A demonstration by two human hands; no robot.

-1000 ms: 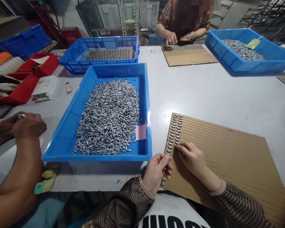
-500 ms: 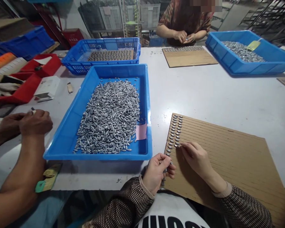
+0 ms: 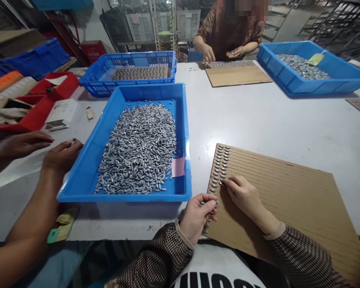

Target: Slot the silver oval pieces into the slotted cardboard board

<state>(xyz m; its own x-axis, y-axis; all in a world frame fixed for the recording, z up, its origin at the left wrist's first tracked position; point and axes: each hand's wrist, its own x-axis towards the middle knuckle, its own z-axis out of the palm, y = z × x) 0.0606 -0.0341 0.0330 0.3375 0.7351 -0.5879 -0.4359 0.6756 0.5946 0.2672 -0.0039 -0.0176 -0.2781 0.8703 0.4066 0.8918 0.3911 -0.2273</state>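
A ribbed cardboard sheet [image 3: 288,192] lies on the white table in front of me, with small silver oval pieces [image 3: 220,166] lined up in rows along its left end. My right hand [image 3: 243,196] rests on the sheet, its fingertips pinching a piece at the end of those rows. My left hand [image 3: 198,216] hovers at the sheet's near left corner, curled around several silver pieces. A blue tray [image 3: 181,120] heaped with the same silver pieces [image 3: 139,144] stands just left of the sheet.
A person's hands [image 3: 60,154] at the left reach to the tray's left rim. Across the table another person [image 3: 228,32] works at a cardboard sheet [image 3: 238,74]. A second filled blue tray [image 3: 342,76], a blue crate [image 3: 129,60] and red bins [image 3: 33,110] stand around.
My right hand shifted slightly left along the rows. The neighbour's hands at the left moved from their side toward the tray rim. The camera tilted a little.
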